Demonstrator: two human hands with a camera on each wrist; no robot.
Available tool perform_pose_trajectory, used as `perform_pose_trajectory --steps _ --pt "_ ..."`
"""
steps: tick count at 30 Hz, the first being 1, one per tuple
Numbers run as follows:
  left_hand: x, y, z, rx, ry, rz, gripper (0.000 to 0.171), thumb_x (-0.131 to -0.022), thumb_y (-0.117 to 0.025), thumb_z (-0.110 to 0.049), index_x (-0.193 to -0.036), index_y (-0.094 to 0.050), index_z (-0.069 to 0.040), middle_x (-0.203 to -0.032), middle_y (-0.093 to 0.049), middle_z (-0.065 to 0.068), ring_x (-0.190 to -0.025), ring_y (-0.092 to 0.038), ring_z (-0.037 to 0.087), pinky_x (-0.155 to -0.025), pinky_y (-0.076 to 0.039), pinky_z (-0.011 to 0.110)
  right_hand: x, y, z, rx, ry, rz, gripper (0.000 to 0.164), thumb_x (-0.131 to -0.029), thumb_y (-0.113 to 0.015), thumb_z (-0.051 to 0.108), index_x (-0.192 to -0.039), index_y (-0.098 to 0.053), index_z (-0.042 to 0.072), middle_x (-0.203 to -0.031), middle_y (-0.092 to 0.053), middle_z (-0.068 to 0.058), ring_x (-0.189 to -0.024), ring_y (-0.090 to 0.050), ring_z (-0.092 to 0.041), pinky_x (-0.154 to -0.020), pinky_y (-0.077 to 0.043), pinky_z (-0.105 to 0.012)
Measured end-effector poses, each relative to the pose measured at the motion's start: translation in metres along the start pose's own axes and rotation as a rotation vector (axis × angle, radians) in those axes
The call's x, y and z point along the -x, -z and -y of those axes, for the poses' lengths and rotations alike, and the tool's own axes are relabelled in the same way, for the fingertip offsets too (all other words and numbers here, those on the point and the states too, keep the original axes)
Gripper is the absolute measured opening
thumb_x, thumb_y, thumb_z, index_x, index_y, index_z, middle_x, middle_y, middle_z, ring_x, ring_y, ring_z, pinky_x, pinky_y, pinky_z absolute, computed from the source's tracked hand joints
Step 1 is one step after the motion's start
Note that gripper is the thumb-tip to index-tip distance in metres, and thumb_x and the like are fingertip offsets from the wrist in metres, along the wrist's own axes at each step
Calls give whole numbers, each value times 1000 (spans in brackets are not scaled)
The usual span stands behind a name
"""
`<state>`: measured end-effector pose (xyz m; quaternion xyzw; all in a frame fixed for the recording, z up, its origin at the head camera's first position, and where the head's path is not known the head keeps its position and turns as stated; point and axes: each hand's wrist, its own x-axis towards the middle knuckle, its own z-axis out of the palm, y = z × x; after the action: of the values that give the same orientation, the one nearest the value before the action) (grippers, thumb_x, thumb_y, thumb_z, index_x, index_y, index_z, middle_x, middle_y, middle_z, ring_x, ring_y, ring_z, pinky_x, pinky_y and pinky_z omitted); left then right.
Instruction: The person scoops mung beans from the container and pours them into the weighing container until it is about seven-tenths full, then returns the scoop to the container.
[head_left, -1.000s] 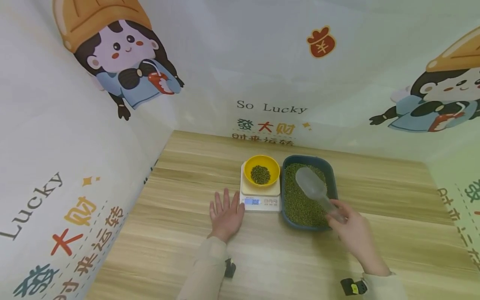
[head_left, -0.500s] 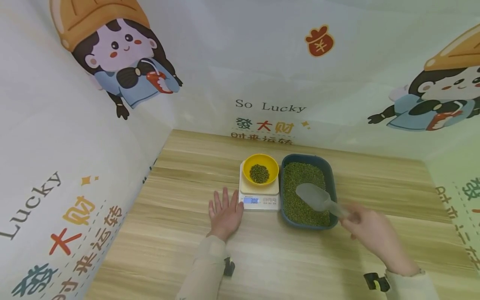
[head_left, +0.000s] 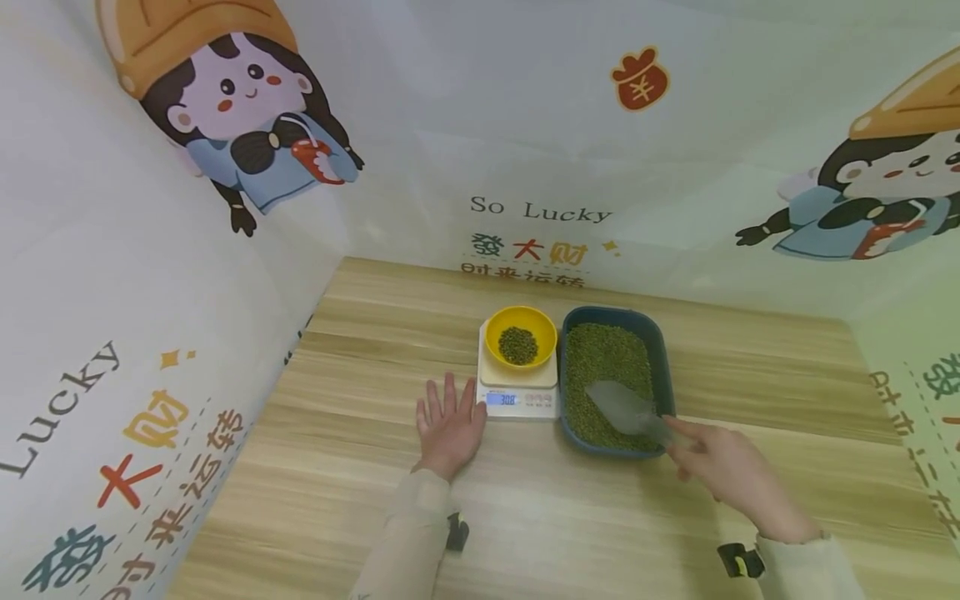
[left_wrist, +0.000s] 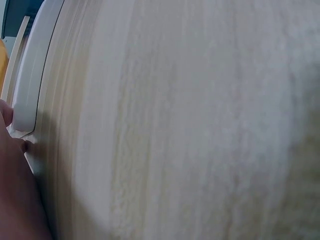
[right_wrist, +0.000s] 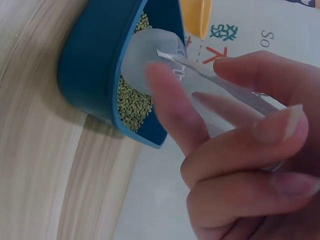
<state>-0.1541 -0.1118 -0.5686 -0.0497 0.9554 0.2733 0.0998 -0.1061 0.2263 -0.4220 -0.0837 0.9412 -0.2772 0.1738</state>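
My right hand point(head_left: 723, 471) grips the handle of a translucent plastic scoop point(head_left: 621, 407), fingers curled round it in the right wrist view. The scoop's bowl lies low over the green beans point(head_left: 607, 354), which look like mung beans, inside a dark blue tub point(head_left: 660, 350). To the left, my left hand point(head_left: 450, 429) rests flat on the table with fingers spread, its thumb side at the corner of a white kitchen scale point(head_left: 536, 404). On the scale sits a yellow bowl point(head_left: 522, 315) holding a small heap of the same beans. The display reads 30.8.
The wood-grain table point(head_left: 390, 333) runs back to a printed white cloth point(head_left: 420, 167) that hangs behind and along both sides. Tub and scale stand side by side, almost touching. A dark wrist strap point(head_left: 741, 560) shows below the right sleeve.
The scoop has tilted and sunk toward the beans, its bowl shifting nearer the front of the tub. My right hand moved right, then slightly back left. The left hand stays put.
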Motion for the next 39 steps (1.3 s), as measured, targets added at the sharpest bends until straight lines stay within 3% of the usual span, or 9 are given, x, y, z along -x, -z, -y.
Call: perform_pose_trajectory --steps 7,13,16,21,25,27,30,34,39 --pt "-2 1 1 23 -3 -12 58 -101 -17 -47 -152 -20 -21 -158 9 6 -137 25 32 -109 16 56 -14 -1 7 21 -14 -4 50 -97 -49 25 -139 -44 -1 -56 -59 1 -45 -48 -13 -42 -42 -30" --pt "-1 2 -1 19 0 -1 58 -101 -17 -47 -152 -19 -21 -159 9 7 -137 25 32 -109 16 56 -24 -8 9 40 -19 -20 53 -98 -48 28 -139 -42 -5 -67 -66 -4 -56 -58 -10 -53 -47 -34" --pt "-1 0 -2 10 -2 -7 58 -101 -17 -47 -152 -19 -22 -159 8 6 -137 25 33 -109 15 56 -29 -13 11 70 -37 -47 53 -98 -47 28 -139 -42 -4 -67 -62 -5 -52 -54 -10 -54 -46 -35" --pt "-1 -2 -3 10 2 -3 57 -101 -17 -47 -152 -19 -23 -159 8 5 -137 25 32 -109 15 55 -40 -28 8 111 -34 -137 50 -98 -47 25 -139 -43 -4 -55 -45 -2 -41 -35 -10 -45 -37 -31" --pt "1 -2 -4 8 5 4 57 -101 -18 -47 -153 -19 -22 -159 9 5 -137 25 32 -110 16 55 -47 -41 5 118 -38 -205 49 -97 -47 25 -137 -45 -4 -51 -45 -2 -36 -30 -8 -37 -35 -28" --pt "2 -1 -5 4 5 2 57 -101 -18 -46 -152 -19 -22 -159 8 6 -137 24 33 -110 15 55 -51 -46 4 121 -50 -232 50 -97 -47 26 -137 -46 -3 -53 -51 -6 -36 -32 -10 -35 -34 -29" --pt "3 2 -8 3 2 -7 56 -101 -20 -45 -152 -22 -21 -159 5 8 -138 20 35 -110 12 57 -57 -50 5 148 -50 -279 49 -96 -48 27 -134 -49 -3 -72 -67 -21 -41 -44 -17 -36 -38 -33" --pt "4 3 -8 -9 -1 -3 56 -102 -20 -45 -152 -21 -21 -159 4 9 -138 19 36 -110 11 57 -64 -54 7 173 -46 -322 48 -95 -50 27 -132 -51 -3 -102 -66 -31 -58 -59 -29 -42 -46 -40" --pt "4 3 -8 -29 9 -3 56 -102 -18 -47 -152 -19 -23 -159 6 6 -138 20 34 -111 10 57 -73 -56 10 157 -76 -310 50 -96 -48 29 -137 -47 0 -90 -69 -27 -52 -56 -25 -36 -42 -37"
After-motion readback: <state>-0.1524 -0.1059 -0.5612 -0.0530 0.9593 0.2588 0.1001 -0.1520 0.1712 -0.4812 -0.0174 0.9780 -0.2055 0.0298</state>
